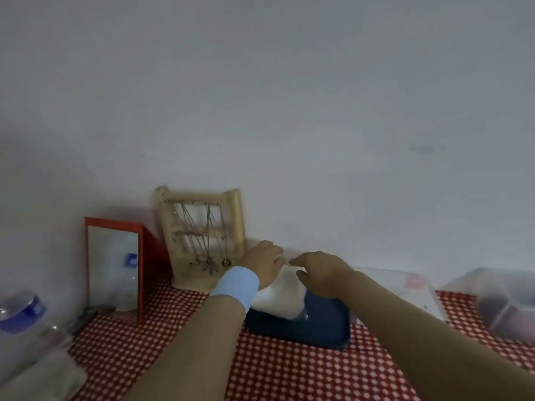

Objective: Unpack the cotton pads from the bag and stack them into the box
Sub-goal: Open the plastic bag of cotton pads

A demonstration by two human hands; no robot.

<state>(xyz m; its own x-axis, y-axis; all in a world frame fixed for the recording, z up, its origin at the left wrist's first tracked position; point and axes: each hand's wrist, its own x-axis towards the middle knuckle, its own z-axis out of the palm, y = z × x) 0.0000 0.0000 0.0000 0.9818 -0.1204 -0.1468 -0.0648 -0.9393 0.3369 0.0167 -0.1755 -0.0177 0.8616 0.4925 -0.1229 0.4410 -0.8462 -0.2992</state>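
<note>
A clear plastic bag of white cotton pads point(279, 299) lies on a dark blue tray point(324, 328) on the red checked tablecloth. My left hand point(265, 263), with a light blue wristband, rests on the bag's far left end. My right hand point(321, 273) is over its right end, fingers curled above the bag's top. Both hands touch the bag; the grip is blurred. A clear box with a pink label point(405, 287) sits just right of the tray.
A wooden jewellery rack point(202, 230) with hanging chains stands against the wall behind the bag. A red-framed mirror point(114, 267) is to its left. A plastic bottle point(23, 316) lies at far left. A clear compartment organiser point(503, 305) sits at far right.
</note>
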